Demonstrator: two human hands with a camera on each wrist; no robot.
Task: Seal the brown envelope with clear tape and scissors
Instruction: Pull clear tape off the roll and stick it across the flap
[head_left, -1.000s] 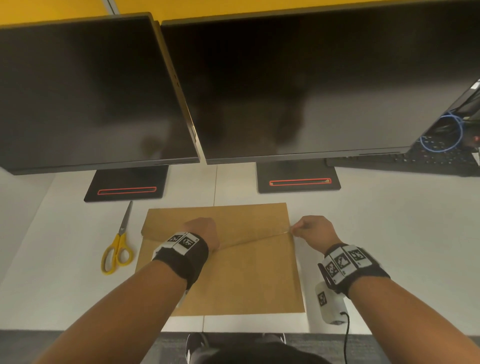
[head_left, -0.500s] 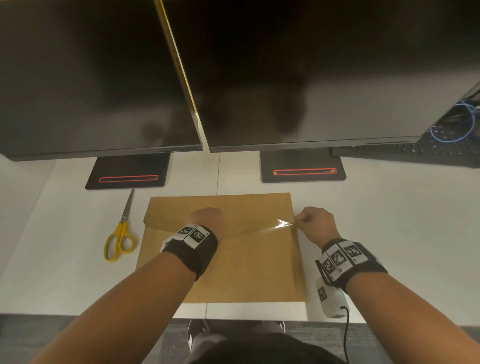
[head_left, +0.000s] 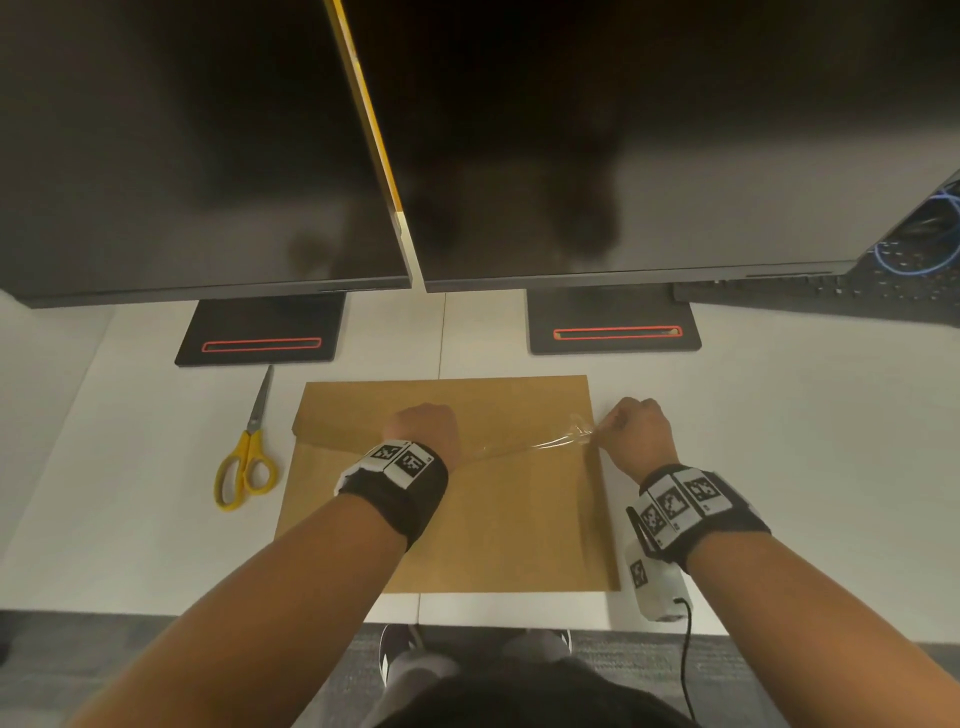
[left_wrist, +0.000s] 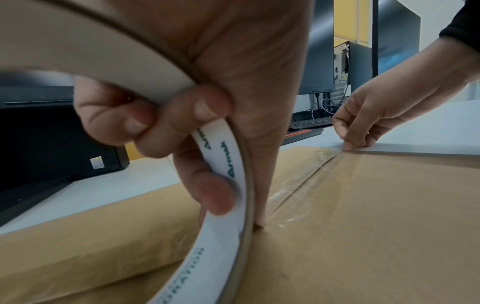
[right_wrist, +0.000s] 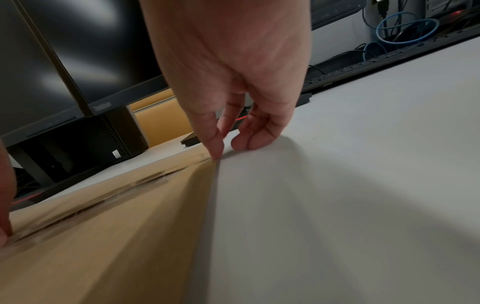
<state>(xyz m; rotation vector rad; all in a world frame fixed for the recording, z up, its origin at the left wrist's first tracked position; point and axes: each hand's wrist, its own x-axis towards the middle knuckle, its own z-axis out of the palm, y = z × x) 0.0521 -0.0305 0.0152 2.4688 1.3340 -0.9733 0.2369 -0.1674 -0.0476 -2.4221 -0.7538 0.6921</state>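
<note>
Directly behind the work area stand two dark monitors (head_left: 208, 145), side by side, their black bases (head_left: 260, 332) resting on the white counter (head_left: 779, 441). At the far right edge lies a black keyboard (head_left: 831, 301), with blue cables (head_left: 914, 254) looped beyond it. Yellow-handled scissors (head_left: 247, 457) lie flat on the counter just left of the brown envelope (head_left: 498, 519), blades pointing away from the person, touched by neither hand. Nothing lies between the hands and the envelope.

The envelope lies flat in the middle of the counter, its flap folded down. The left hand (head_left: 423, 434) rests over the flap's edge near the envelope's middle; in the left wrist view its fingers (left_wrist: 215, 197) curl through the core of the tape roll (left_wrist: 226, 185), gripping it on edge against the paper. From the roll a strip of clear tape (head_left: 524, 447) runs rightward along the flap seam to the envelope's right edge. There the right hand (head_left: 636, 434) pinches the crumpled free end of the strip between thumb and forefinger, fingertips (right_wrist: 217, 152) down at the envelope's edge where paper meets counter.
</note>
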